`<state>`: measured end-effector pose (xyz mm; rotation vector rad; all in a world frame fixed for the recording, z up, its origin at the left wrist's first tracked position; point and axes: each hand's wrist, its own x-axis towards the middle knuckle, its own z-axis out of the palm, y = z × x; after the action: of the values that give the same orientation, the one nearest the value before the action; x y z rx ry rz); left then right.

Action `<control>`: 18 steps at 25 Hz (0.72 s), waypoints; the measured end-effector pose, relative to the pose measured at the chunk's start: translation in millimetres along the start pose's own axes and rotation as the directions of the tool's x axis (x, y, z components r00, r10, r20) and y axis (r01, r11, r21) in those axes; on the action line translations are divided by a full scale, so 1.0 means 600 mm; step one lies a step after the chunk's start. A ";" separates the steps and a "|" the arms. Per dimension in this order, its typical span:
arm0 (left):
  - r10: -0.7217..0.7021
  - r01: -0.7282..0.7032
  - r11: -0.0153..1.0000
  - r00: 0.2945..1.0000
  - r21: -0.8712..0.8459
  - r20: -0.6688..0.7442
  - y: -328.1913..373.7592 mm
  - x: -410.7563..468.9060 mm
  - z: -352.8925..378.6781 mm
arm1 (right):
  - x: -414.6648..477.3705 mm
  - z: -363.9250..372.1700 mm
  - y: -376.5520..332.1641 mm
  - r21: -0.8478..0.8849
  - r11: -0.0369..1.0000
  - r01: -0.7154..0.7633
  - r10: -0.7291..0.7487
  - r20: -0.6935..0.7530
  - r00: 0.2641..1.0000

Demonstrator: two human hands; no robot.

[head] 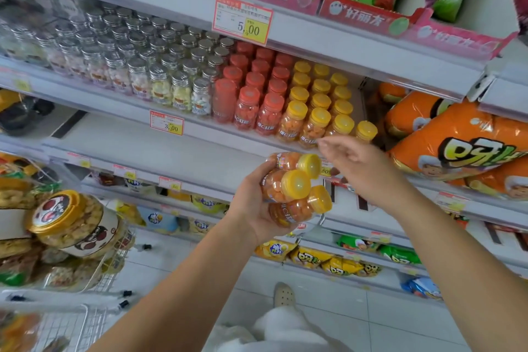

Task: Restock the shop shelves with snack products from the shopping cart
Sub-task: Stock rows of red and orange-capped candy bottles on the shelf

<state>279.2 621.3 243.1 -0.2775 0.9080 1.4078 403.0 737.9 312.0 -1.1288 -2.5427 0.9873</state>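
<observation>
My left hand (251,206) grips three small candy bottles with yellow caps (294,186), held sideways in front of the shelves. My right hand (360,166) hovers just right of them with loosely spread fingers and holds nothing. Directly above it, on the middle shelf (200,123), stand rows of the same yellow-capped bottles (323,100); one (365,130) stands alone at the right end of the front row. The shopping cart (71,323) sits at the lower left, filled with snack jars and bags.
Red-capped bottles (254,86) and silver-capped bottles (137,57) fill the same shelf to the left. Orange snack bags (457,146) lie to the right. A large nut jar (74,223) tops the cart. Price tags (243,20) hang on the shelf edges. White floor tiles lie below.
</observation>
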 end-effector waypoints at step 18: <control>0.021 -0.023 0.997 0.999 -0.080 -0.034 0.007 0.040 0.012 | 0.178 -0.093 0.087 -0.194 0.958 -0.212 0.114 -0.422 0.900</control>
<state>275.8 644.3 232.8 -0.3532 0.8856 1.4657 382.9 867.6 311.0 -1.4588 -2.2888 0.4183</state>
